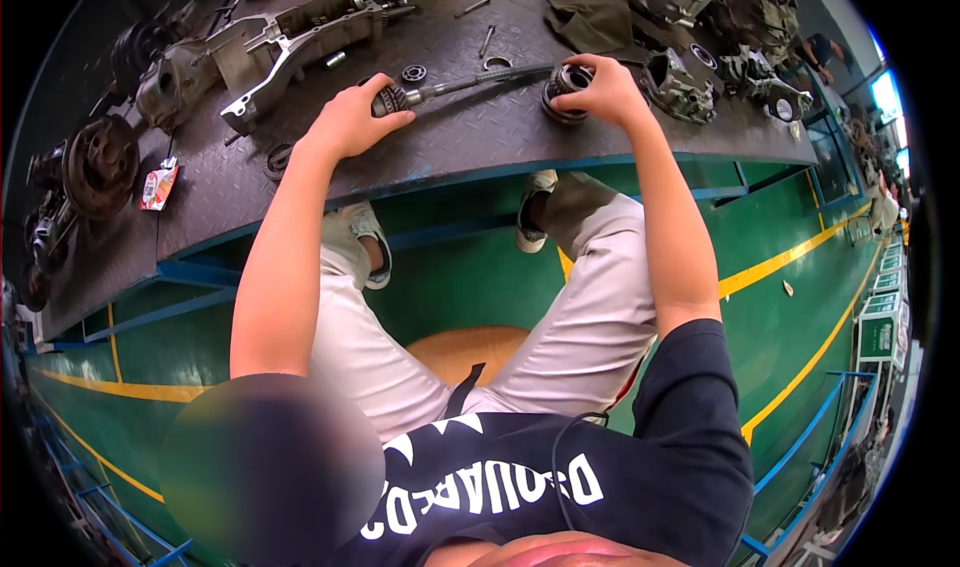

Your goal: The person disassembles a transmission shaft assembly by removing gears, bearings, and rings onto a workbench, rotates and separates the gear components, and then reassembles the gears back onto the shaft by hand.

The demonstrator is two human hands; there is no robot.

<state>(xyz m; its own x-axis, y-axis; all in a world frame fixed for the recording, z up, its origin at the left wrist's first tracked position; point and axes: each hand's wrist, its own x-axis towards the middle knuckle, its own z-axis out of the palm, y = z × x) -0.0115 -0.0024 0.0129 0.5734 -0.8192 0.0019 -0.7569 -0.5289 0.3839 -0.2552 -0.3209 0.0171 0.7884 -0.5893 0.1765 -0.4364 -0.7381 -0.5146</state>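
The two hands are apart, over the metal table (480, 132). The left hand (347, 119) is wrapped around the gears (393, 99) at one end of a long shaft (480, 81). The right hand (608, 89) grips a fat stack of rings (562, 114). The shaft runs between the hands; I cannot tell if its far end touches the stack. A strip of table top shows between the shaft and the near edge, so there is room to move. Past the shaft lie a small bearing (413, 73) and two bolts (487, 41), with gaps between them. A big metal case (300, 47) sits near the left hand.
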